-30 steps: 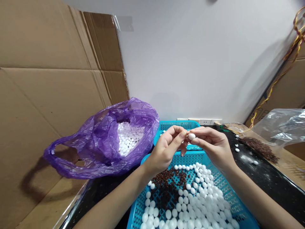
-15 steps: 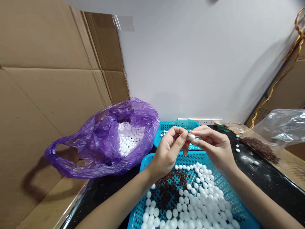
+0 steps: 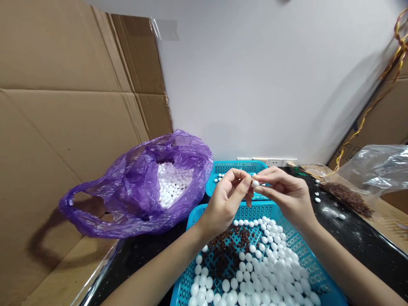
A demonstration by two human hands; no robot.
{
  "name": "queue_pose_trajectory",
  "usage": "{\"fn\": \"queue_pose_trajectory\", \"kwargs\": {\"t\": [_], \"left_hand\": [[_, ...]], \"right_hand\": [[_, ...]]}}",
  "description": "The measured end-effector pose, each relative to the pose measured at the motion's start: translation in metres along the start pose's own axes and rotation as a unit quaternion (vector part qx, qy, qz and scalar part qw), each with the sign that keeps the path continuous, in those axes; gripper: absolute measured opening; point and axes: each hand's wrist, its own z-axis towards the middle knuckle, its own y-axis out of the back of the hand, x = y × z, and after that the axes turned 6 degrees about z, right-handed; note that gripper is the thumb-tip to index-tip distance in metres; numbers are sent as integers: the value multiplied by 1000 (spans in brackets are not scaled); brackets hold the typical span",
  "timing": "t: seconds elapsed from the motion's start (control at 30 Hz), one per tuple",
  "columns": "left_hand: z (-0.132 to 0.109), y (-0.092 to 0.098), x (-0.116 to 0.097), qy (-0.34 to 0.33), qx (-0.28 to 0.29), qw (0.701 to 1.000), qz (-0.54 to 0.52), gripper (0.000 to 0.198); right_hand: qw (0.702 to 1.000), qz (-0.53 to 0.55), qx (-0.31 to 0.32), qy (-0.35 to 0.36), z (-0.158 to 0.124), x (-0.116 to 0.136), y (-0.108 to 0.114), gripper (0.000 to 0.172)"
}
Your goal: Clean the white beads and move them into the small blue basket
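Note:
My right hand (image 3: pixel 288 193) pinches a small white egg-shaped ball (image 3: pixel 255 183) between thumb and fingertips. My left hand (image 3: pixel 228 199) meets it there, thumb and index finger pressed together at the ball's left side; a tiny brown speck shows at that tip, too small to name. Both hands are above the far rim of a blue plastic basket (image 3: pixel 266 209). Inside that basket lie many white balls (image 3: pixel 270 272) and a patch of small dark brown pieces (image 3: pixel 225 255). Behind the hands, partly hidden, a second blue basket (image 3: pixel 234 165) has a few white balls in it.
On the left an opened purple plastic bag (image 3: pixel 127 191) holds many white balls, beside a tall cardboard sheet (image 3: pixel 63 127). To the right, brown pieces (image 3: pixel 347 199) lie near a clear plastic bag (image 3: pixel 379 165). Loose balls dot the black tabletop (image 3: pixel 357 242).
The white ball has shifted slightly left against the left fingertips. Both hands otherwise keep nearly the same place and grip.

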Motion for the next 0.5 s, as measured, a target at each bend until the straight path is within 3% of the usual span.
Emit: {"fn": "queue_pose_trajectory", "kwargs": {"t": [0.3, 0.5], "left_hand": [[10, 14, -6, 50, 2, 999, -22, 17], [12, 19, -12, 32, -50, 996, 67, 15]], "right_hand": [[999, -23, 16, -28, 4, -2, 1, 18], [967, -234, 74, -63, 16, -12, 23, 15]]}}
